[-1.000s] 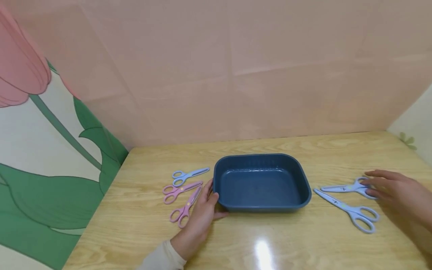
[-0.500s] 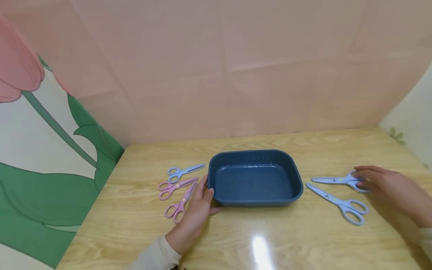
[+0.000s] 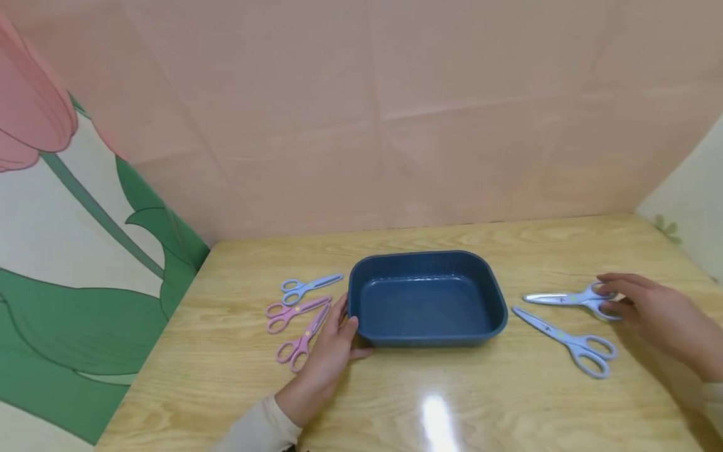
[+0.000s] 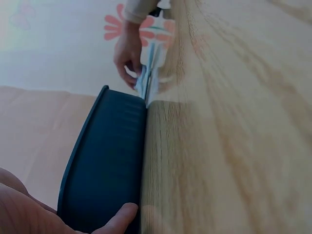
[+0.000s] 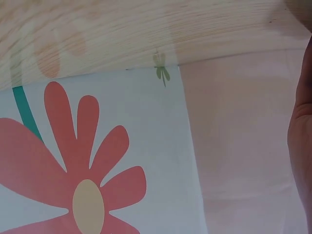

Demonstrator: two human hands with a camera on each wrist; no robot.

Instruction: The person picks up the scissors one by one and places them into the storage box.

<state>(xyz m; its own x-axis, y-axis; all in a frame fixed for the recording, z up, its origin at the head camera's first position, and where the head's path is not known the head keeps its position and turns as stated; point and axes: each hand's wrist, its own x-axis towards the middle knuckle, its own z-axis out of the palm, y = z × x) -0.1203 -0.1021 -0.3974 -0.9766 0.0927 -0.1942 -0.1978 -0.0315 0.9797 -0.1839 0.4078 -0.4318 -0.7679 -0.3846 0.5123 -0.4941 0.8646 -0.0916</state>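
A dark blue rectangular bin (image 3: 432,341) stands mid-table with nothing in it. My left hand (image 3: 329,350) grips its front left corner, fingers along the side; in the left wrist view the thumb (image 4: 119,218) presses the front wall of the bin (image 4: 105,156). To the right, my right hand (image 3: 658,314) pinches the handles of light blue scissors (image 3: 565,299), whose blades point left toward the bin. Another pair of light blue scissors (image 3: 570,341) lies just in front of them. Only an edge of the right hand (image 5: 300,141) shows in the right wrist view.
Left of the bin lie smaller blue scissors (image 3: 307,289) and two pink scissors, one further back (image 3: 299,311) and one nearer (image 3: 306,336). Behind the wooden table (image 3: 486,402) hangs a pinkish cloth (image 3: 429,125). A flower-printed panel (image 3: 113,301) borders the left side.
The whole head view has shifted slightly. The right hand has closed on the scissors' handles and nudged them a little. The left hand keeps its place on the bin.
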